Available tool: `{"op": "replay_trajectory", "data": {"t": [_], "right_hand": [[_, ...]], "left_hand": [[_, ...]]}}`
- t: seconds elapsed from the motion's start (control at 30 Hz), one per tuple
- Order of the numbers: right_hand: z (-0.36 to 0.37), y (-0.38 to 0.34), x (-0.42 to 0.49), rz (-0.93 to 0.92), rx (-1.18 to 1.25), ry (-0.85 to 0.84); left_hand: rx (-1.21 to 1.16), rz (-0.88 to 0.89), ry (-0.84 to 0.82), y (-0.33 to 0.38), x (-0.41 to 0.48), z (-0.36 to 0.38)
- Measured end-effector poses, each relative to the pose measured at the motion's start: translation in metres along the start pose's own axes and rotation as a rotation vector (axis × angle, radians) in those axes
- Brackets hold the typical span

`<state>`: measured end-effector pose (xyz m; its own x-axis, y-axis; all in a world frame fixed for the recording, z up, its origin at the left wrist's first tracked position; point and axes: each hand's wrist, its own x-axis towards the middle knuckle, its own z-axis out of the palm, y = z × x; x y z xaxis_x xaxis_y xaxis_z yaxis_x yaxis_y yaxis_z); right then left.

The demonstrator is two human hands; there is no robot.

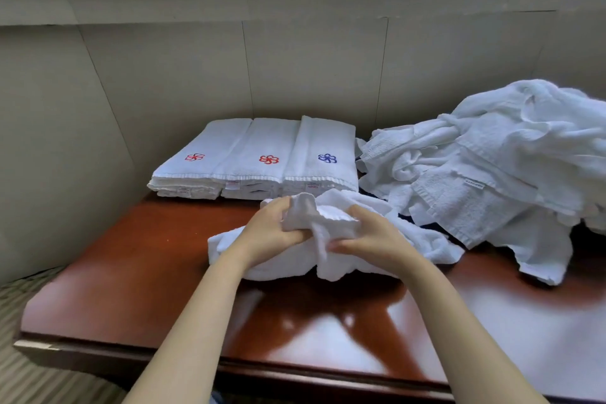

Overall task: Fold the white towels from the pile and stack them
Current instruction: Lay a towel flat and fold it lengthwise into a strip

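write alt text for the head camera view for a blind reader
A person's left hand and right hand each have a grip on a crumpled white towel on a glossy reddish-brown table. Behind it sit three stacks of folded towels with red and blue flower emblems; an unfolded towel pile lies to the right.

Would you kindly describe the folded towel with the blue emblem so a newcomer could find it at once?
On the reddish-brown table, against the wall, three stacks of folded towels sit side by side. This towel tops the rightmost stack, beside the loose pile. Its flower emblem is blue; the other two are red.
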<state>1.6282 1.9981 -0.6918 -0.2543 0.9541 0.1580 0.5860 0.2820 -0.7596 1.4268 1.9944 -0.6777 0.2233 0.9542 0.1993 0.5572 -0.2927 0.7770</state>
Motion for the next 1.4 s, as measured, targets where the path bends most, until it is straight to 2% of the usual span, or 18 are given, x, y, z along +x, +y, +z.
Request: {"op": "replay_trajectory", "data": {"t": [0.07, 0.17, 0.23, 0.3, 0.37, 0.4, 0.43, 0.53, 0.57, 0.63, 0.73, 0.9, 0.97, 1.17, 1.23, 1.3, 1.4], "right_hand": [[-0.002, 0.011, 0.001, 0.036, -0.089, 0.173], [-0.004, 0.015, 0.003, 0.122, -0.160, 0.457], [-0.011, 0.012, 0.001, 0.154, -0.140, 0.635], [-0.015, 0.007, -0.003, 0.150, -0.030, 0.710], [-0.008, -0.004, -0.011, 0.125, 0.188, 0.584], [0.000, -0.011, -0.016, 0.103, 0.281, 0.454], [0.011, -0.016, -0.021, 0.071, 0.276, 0.318], [0.050, -0.019, -0.019, 0.036, -0.125, 0.023], [0.058, -0.020, -0.013, 0.091, -0.248, 0.019], [0.060, -0.029, 0.006, 0.199, -0.363, 0.149], [0.037, -0.048, 0.036, 0.288, -0.321, 0.346], [-0.024, -0.074, 0.069, 0.254, -0.309, 0.617], [-0.051, -0.078, 0.073, 0.218, -0.307, 0.644], [-0.099, -0.081, 0.054, 0.079, 0.065, 0.413], [-0.109, -0.082, 0.045, 0.068, 0.059, 0.366], [-0.119, -0.086, 0.040, 0.050, -0.046, 0.406], [-0.136, -0.104, 0.032, -0.012, -0.167, 0.591]], "left_hand": [[-0.096, -0.036, 0.093, -0.004, 0.004, -0.004], [-0.049, -0.039, 0.324, -0.010, 0.008, -0.014], [-0.133, 0.002, 0.474, -0.004, 0.007, -0.020], [-0.264, 0.011, 0.576, 0.011, 0.009, -0.031], [-0.268, 0.061, 0.616, 0.035, 0.018, -0.045], [-0.236, 0.105, 0.609, 0.051, 0.023, -0.052], [-0.193, 0.143, 0.603, 0.067, 0.029, -0.058], [-0.110, 0.287, 0.635, 0.117, 0.041, -0.071], [-0.094, 0.343, 0.664, 0.133, 0.042, -0.075], [-0.095, 0.429, 0.728, 0.162, 0.042, -0.084], [-0.044, 0.538, 0.804, 0.196, 0.040, -0.104], [0.096, 0.682, 1.009, 0.219, 0.028, -0.134], [0.163, 0.639, 1.050, 0.213, 0.029, -0.145], [0.200, 0.332, 1.080, 0.170, 0.036, -0.165], [0.179, 0.236, 1.082, 0.157, 0.036, -0.171], [0.199, 0.179, 1.087, 0.148, 0.033, -0.175], [0.284, 0.177, 1.098, 0.140, 0.025, -0.179]]}}
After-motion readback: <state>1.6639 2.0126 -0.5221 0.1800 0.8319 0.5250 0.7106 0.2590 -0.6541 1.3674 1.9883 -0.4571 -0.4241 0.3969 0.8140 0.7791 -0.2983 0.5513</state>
